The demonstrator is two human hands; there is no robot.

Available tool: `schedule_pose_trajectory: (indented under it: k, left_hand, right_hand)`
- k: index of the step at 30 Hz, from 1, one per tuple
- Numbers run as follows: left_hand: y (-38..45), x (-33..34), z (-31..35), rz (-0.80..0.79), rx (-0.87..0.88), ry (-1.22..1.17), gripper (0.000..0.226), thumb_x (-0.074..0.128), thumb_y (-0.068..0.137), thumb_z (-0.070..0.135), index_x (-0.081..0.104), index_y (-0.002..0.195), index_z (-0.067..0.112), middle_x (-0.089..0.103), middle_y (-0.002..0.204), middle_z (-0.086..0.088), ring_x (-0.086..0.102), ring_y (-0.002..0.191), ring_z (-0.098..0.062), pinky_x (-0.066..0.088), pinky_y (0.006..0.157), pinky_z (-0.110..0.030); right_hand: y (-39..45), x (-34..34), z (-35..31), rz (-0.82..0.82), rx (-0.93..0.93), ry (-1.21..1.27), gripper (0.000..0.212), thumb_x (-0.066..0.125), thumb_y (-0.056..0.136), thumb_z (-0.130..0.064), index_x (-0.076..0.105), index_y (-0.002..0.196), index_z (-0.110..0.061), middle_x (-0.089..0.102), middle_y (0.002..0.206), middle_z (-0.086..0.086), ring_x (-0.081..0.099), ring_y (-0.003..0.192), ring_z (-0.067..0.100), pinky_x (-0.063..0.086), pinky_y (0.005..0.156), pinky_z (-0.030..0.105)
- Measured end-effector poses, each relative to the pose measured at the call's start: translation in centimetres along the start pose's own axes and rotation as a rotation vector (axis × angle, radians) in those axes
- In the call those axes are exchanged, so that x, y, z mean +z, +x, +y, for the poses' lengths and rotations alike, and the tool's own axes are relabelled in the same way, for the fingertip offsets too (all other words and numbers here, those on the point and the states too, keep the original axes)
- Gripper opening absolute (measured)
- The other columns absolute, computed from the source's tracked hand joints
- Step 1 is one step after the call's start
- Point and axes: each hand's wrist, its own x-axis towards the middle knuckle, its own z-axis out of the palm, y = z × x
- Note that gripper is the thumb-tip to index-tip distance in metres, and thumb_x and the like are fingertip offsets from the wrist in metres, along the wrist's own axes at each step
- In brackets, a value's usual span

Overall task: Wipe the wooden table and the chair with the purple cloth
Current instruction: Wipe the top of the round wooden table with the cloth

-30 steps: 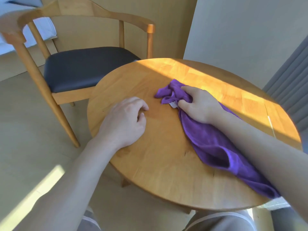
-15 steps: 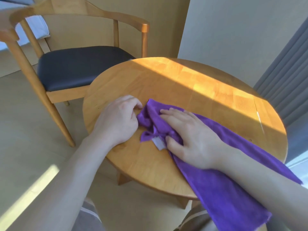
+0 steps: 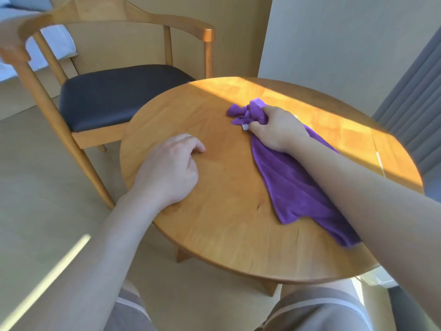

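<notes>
Right hand (image 3: 278, 129) bunches one end of the purple cloth (image 3: 293, 180), fingers curled round the wad on the round wooden surface (image 3: 222, 211); the rest trails straight back under my forearm toward me. Left hand (image 3: 169, 168) rests loosely curled, holding nothing, on bare wood well left of the cloth. Unwiped surface lies left and ahead of my right hand; the chair (image 3: 114, 99) waits beyond my left, nearer that hand.

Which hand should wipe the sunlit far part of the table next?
The right hand: it already grips the purple cloth at the edge of the sunlit strip on the table. The left hand rests nearer, holding nothing.
</notes>
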Motion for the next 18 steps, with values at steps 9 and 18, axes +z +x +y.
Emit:
schedule_pose_trajectory:
  k: [9,18]
  left_hand:
    - [-0.2,-0.4,0.2,0.013,0.006,-0.006,0.047,0.037,0.089,-0.001,0.066,0.119,0.02,0.06,0.129,0.009,0.052,0.123,-0.013,0.045,0.103,-0.038]
    - [0.3,-0.5,0.5,0.027,0.021,0.04,0.057,0.027,0.07,0.011,0.066,0.11,0.016,0.064,0.121,0.004,0.055,0.116,-0.02,0.045,0.098,-0.045]
  right_hand:
    - [-6.4,-0.5,-1.4,-0.157,-0.186,-0.147,0.042,0.047,0.093,-0.057,0.047,0.112,-0.02,0.052,0.126,0.0,0.044,0.132,0.028,0.03,0.113,0.054]
    - [-18.0,-0.8,-2.5,-0.271,-0.55,-0.042,0.074,0.048,0.085,-0.059,0.037,0.153,-0.031,0.025,0.163,-0.019,0.01,0.153,0.0,0.012,0.126,0.039]
